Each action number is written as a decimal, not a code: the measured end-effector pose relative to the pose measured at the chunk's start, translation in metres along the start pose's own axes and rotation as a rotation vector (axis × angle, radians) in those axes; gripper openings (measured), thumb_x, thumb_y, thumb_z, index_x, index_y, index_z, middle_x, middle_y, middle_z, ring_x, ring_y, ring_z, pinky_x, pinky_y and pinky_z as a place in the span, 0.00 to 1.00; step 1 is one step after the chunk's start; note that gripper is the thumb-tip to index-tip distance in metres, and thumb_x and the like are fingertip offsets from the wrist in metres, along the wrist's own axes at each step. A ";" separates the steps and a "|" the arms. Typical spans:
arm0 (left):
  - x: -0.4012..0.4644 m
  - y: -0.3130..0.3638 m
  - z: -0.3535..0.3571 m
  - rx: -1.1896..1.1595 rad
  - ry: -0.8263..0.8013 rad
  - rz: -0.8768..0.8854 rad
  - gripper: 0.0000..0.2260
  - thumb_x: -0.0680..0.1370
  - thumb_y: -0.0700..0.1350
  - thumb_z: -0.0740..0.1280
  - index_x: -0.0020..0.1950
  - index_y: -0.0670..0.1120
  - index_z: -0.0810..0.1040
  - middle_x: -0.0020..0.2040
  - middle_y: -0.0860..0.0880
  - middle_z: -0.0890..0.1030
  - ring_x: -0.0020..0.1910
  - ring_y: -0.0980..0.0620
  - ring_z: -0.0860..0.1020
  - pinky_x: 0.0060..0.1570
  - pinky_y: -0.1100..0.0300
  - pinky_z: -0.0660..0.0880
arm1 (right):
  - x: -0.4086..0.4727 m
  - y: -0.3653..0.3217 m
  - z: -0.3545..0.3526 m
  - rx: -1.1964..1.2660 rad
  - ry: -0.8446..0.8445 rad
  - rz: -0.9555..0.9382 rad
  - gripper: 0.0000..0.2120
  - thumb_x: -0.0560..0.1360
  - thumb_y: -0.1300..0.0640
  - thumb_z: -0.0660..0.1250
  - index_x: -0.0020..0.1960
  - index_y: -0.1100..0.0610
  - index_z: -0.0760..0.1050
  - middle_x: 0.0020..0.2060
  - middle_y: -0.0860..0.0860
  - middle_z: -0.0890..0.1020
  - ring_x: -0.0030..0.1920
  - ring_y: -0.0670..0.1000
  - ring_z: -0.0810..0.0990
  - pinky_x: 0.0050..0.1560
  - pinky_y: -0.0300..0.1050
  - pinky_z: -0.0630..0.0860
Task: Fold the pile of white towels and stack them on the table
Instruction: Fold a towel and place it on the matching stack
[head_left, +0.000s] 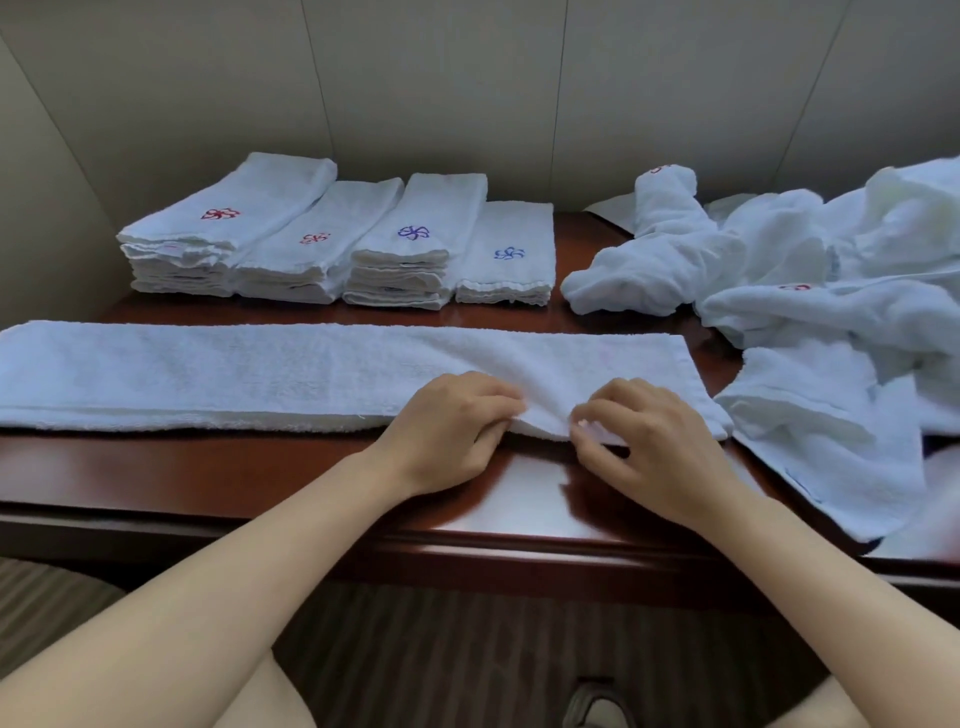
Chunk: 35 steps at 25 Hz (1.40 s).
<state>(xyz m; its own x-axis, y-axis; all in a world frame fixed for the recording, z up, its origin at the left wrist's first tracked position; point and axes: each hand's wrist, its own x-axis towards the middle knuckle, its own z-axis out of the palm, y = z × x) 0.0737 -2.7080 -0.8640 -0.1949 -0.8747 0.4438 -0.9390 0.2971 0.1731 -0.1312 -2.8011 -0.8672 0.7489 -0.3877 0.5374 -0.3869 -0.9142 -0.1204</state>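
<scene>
- The left hand (448, 426) has its grip closed in a pinch on the near hem of the long towel (218, 374), fingers curled over the top and knuckles up.
- The right hand (652, 441) pinches the same hem just beside it, toward 3 o'clock; the fingertips (582, 423) tuck under the edge, lifting a small ridge of cloth between the two hands.
- The long towel is already folded lengthwise into a strip. Its long axis runs 9 to 3 o'clock across the worktop (291, 467), parallel to the near edge.
- The relation that matters: both hands sit right of the strip's middle, near its 3 o'clock end. Most of the cloth stretches away toward 9 o'clock, its far end running out of view.
- My judgement: the next fold goes along that long axis. The right hand is nearer the short end at 3 o'clock, so it would carry that end over; the left hand is nearer to hold the crease.
- At 12 o'clock, against the wall, four folded stacks (332, 244) stand side by side, each top towel showing a small embroidered flower.
- At 2 to 3 o'clock lies the unfolded pile (810, 270), crumpled, one towel hanging over the worktop's near edge.
- Much of the task appears left to do.
</scene>
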 end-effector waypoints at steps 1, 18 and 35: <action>0.000 0.000 0.000 -0.010 0.022 0.012 0.13 0.74 0.45 0.60 0.47 0.43 0.84 0.46 0.49 0.83 0.45 0.50 0.80 0.44 0.55 0.77 | 0.000 0.005 0.000 -0.032 -0.002 0.058 0.18 0.76 0.46 0.57 0.49 0.54 0.82 0.44 0.50 0.81 0.44 0.54 0.79 0.42 0.49 0.73; 0.009 0.002 -0.005 -0.199 -0.185 -0.342 0.19 0.82 0.47 0.56 0.73 0.46 0.67 0.75 0.47 0.64 0.74 0.53 0.60 0.70 0.65 0.51 | 0.047 -0.011 0.014 -0.247 -0.024 0.343 0.16 0.62 0.71 0.66 0.48 0.64 0.79 0.50 0.62 0.80 0.50 0.64 0.78 0.48 0.56 0.73; -0.222 -0.146 -0.147 0.337 0.172 -1.395 0.13 0.80 0.45 0.54 0.47 0.43 0.77 0.56 0.40 0.77 0.57 0.40 0.73 0.54 0.52 0.70 | 0.183 -0.274 0.139 0.184 -0.260 -0.135 0.07 0.79 0.63 0.56 0.51 0.60 0.73 0.50 0.55 0.76 0.52 0.57 0.74 0.44 0.48 0.70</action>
<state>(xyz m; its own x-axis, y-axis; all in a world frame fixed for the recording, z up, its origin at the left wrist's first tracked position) 0.2953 -2.5011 -0.8587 0.9321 -0.3072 0.1920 -0.3571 -0.8683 0.3443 0.1864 -2.6382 -0.8526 0.9079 -0.2569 0.3312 -0.1889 -0.9562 -0.2236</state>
